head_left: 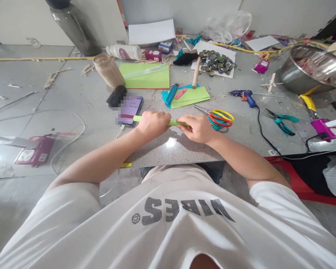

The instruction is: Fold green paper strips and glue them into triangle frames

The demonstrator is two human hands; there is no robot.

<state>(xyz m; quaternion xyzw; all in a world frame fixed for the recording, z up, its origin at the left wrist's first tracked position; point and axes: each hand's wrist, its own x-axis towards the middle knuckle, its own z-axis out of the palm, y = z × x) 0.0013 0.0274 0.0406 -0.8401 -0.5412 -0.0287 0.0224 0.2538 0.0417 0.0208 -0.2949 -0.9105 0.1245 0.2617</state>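
Observation:
A narrow green paper strip (174, 122), rolled or folded, is stretched level between my two hands above the table's near side. My left hand (154, 124) is closed around its left part, and a short end sticks out past that hand. The fingers and thumb of my right hand (197, 128) pinch it farther right. Just beyond my right hand lie scissors (220, 117) with red and yellow handles. A phone (131, 106) with a lit screen is beside my left hand. Past the hands are green paper sheets (197, 96), a blue tool (171, 95) and a small pink piece (180, 93).
A glue gun (248, 98), pliers (281, 119) and a steel bowl (305, 71) stand to the right. Behind lie a hammer (196, 73) and a pile of bottle caps (217, 61). Cables and a purple power socket (35, 151) occupy the left.

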